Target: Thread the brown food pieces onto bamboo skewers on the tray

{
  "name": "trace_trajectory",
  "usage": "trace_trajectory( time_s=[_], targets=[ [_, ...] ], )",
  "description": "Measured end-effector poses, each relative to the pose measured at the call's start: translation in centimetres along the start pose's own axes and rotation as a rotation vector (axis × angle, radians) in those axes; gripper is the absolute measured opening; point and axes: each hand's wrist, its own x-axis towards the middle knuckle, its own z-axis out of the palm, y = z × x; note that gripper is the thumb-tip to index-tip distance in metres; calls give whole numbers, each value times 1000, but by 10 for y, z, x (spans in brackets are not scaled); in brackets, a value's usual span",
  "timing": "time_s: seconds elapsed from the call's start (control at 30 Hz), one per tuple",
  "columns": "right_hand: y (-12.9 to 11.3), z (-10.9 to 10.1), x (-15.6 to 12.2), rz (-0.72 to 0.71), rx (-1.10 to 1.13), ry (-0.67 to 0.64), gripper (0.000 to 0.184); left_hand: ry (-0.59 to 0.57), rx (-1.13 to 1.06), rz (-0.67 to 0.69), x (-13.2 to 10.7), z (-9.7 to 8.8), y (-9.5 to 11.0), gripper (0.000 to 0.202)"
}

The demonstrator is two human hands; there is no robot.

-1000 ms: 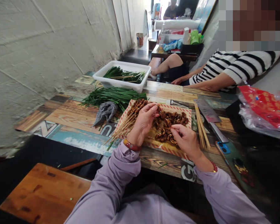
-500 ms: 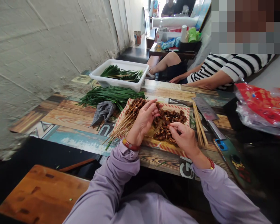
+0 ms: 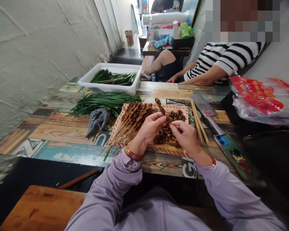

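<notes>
My left hand (image 3: 152,127) is closed in a pinch around a skewer of glossy brown meat (image 3: 160,106), whose loaded end points up and away. Against it, the fingertips of my right hand (image 3: 186,134) are pinched together on a small brown piece, mostly covered by the fingers. Under both hands a red-and-white striped paper sheet (image 3: 114,131) carries a heap of loose brown pieces (image 3: 165,136). Finished-looking meat skewers (image 3: 137,113) lie together at its left, with their bare sticks toward me.
Bare bamboo sticks (image 3: 198,123), a cleaver (image 3: 208,112) and a phone (image 3: 237,157) lie to the right. Green chives (image 3: 100,102), a grey cloth (image 3: 98,120) and a white tub (image 3: 86,84) of chives stand left. Beyond sits a person in a striped top (image 3: 213,61); red-printed plastic bags (image 3: 262,96) are at right.
My right hand has come up from the loose pieces to meet my left. The left fingers have closed, and the skewer now shows above them. The whole view has shifted somewhat.
</notes>
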Motion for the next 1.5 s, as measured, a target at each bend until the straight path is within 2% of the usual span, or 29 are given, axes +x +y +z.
trace_trajectory(
  time_s=[0.23,0.53,0.93,1.2,1.5],
  targets=[
    [1,0,-1,-3,-4,-14,19,1,-22,-40,-1,2,-2,30],
    [1,1,-1,-23,-5,-13,18,66,-37,-45,-2,3,-3,31],
    [0,-1,0,89,130,-86,21,4,-30,-63,-2,1,-3,27],
    [2,0,-1,56,105,-94,20,44,-69,6,4,-6,2,27],
    [-1,-1,-1,16,55,-58,22,7,-24,-23,0,-3,-1,30]
  ],
)
